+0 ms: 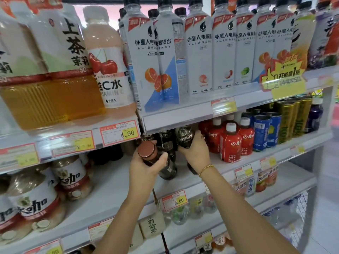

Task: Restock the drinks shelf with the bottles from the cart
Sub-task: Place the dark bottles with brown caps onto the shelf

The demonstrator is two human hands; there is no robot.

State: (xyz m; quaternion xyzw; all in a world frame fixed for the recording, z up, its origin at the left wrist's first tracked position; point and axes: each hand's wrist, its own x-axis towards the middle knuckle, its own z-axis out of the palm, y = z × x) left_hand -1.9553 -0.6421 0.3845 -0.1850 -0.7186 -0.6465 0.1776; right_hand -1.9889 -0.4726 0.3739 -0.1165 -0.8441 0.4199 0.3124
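My left hand (pixel 145 168) grips a dark bottle with a brown cap (pixel 147 153), tilted toward me at the front of the middle shelf (pixel 256 158). A second dark bottle (pixel 185 137) with a black label is held in my right hand (pixel 196 153), just under the edge of the shelf above. Behind both hands more dark bottles (pixel 166 142) of the same kind stand in a row on that shelf. The cart is out of view.
Red bottles with white caps (pixel 230 145) stand right of my right hand, then blue cans (pixel 260 132) and gold cans (pixel 288 118). Tall white electrolyte bottles (pixel 200 52) fill the shelf above. Large coconut drink bottles (pixel 71 176) stand at the left. Price tags line the shelf edges.
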